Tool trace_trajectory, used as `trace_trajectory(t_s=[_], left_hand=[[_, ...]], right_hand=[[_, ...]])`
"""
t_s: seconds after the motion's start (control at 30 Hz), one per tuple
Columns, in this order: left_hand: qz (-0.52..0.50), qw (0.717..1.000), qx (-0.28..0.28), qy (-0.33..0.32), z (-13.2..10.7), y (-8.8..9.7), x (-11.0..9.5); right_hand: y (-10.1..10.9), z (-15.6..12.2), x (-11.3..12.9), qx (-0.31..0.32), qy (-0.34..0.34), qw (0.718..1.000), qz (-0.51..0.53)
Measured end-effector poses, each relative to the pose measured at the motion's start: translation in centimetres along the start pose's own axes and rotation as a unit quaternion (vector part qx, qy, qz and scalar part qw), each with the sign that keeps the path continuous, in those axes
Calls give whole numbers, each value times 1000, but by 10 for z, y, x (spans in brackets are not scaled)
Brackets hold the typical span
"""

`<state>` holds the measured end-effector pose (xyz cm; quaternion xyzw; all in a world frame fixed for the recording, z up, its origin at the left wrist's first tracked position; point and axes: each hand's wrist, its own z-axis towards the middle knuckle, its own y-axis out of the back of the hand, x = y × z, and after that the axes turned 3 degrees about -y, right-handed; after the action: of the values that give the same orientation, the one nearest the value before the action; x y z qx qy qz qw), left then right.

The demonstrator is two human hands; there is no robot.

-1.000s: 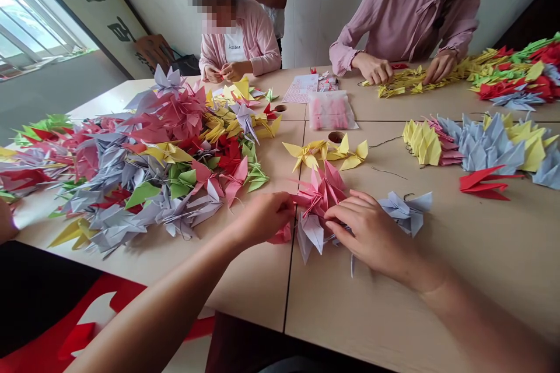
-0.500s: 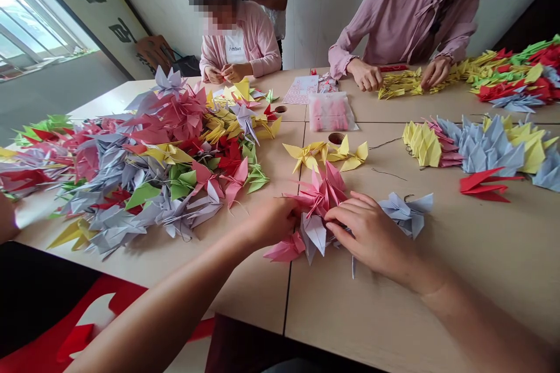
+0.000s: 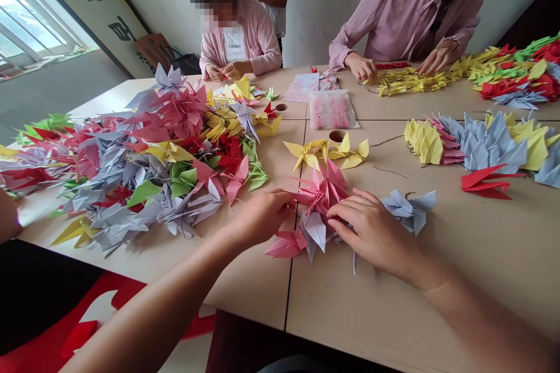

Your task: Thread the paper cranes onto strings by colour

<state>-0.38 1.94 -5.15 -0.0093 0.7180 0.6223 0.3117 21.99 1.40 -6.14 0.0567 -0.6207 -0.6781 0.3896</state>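
Folded paper cranes lie in front of me: pink cranes [image 3: 326, 189], a pale lilac crane [image 3: 314, 229] and another pink one [image 3: 286, 243]. My left hand [image 3: 265, 215] is closed in a pinch on a pointed tip at the left side of the upper pink cranes. My right hand [image 3: 367, 224] rests against the right side of this cluster, fingers stretched out and thumb apart, partly covering a lilac piece. Just beyond it sits a pale blue-lilac crane [image 3: 410, 211]. Two or so yellow cranes [image 3: 327, 153] lie behind the cluster.
A large heap of mixed cranes [image 3: 144, 169] spreads over the table's left. At right are a strung row of cranes [image 3: 494, 143] and a red crane [image 3: 487, 183]. A plastic packet [image 3: 333, 111] lies mid-table. Across it, two people [image 3: 240, 41] [image 3: 394, 35] handle paper pieces.
My left hand has shifted slightly up and left, its fingers now at the pink crane's tip. My right hand stays nearly in place. Opposite, the right-hand person's hands have moved slightly.
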Motion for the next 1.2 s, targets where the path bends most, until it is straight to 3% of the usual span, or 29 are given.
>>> trace_trajectory(t_s=[0.23,0.5,0.63,0.97,1.13,1.2], left_hand=[[85,994,48,-51,6,-1,-2],[210,961,126,-130,15,6,-9],[200,961,137,-131,16,5,-2],[23,999,-29,2,-5,28,-7],[15,988,-152,-38,-13,30,-19],[1,984,-175,-45,-15,32,-24]], right_hand=[[-1,0,-1,6,-2,1000,2],[0,0,-1,15,-6,1000,4],[2,0,0,21,-10,1000,5],[0,0,-1,-26,-10,1000,14],[5,1,1,-86,-3,995,44],[7,2,1,-96,-3,994,52]])
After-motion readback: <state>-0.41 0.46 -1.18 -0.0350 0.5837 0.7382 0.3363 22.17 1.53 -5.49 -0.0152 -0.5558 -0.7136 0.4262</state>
